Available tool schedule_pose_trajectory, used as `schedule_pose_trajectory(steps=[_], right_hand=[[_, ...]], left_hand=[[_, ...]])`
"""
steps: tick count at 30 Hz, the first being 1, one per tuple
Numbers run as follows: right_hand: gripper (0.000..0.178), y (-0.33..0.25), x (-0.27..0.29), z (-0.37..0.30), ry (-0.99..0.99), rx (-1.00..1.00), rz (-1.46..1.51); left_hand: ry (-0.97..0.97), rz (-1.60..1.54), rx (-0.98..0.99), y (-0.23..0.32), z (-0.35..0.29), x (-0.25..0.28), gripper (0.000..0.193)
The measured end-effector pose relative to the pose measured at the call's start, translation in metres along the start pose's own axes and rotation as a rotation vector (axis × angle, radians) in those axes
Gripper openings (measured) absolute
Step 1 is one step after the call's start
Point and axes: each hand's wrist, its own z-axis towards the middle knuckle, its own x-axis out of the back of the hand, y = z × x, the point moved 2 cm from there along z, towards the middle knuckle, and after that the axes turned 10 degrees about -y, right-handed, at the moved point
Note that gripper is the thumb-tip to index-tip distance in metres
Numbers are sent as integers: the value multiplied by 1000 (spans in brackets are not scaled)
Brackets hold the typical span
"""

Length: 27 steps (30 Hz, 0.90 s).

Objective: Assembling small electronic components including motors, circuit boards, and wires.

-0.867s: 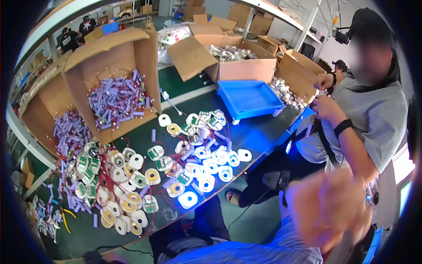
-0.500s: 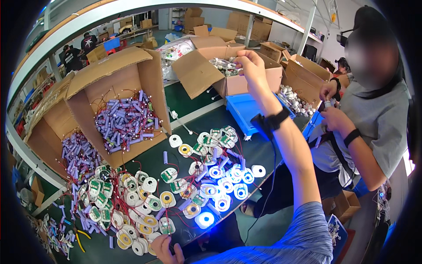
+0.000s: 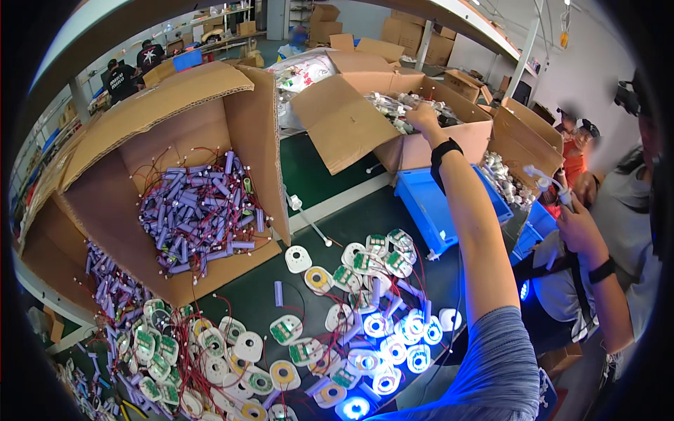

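My right hand (image 3: pixel 422 116) is stretched far out over an open cardboard box (image 3: pixel 421 151) filled with small white parts (image 3: pixel 393 105). Its fingers curl down onto the parts; whether they hold one I cannot tell. A black band sits on that wrist. My left hand is out of view. Below my arm, several round white discs (image 3: pixel 316 279) with red wires lie on the dark green table (image 3: pixel 316 179). Some discs near the front edge glow blue (image 3: pixel 376 325).
A large open cardboard box (image 3: pixel 232 119) at the left holds purple cylinders (image 3: pixel 196 214) with wires. A blue plastic tray (image 3: pixel 425 203) stands under my forearm. At the right a person's hands (image 3: pixel 576 221) hold a small white part. More cartons stand behind.
My right arm has reached farther forward, from above the blue tray into the carton of white parts. My left hand has dropped out of view at the lower edge.
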Motion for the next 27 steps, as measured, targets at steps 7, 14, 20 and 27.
schedule_pose_trajectory(steps=[7, 14, 20, 27], right_hand=[[46, 30, -19, 45, -58, -110, -553], [69, 38, -37, 84, -338, 14, -874], [95, 52, -35, 123, -570, -40, -856], [112, 68, -26, 126, -741, 23, -663]], left_hand=[[-34, 18, 65, 13, 18, -30, 29], [-143, -19, 130, 15, 23, -52, 29], [-296, -87, 177, 23, 37, -49, 29], [-338, -121, 129, 12, 90, -41, 30]])
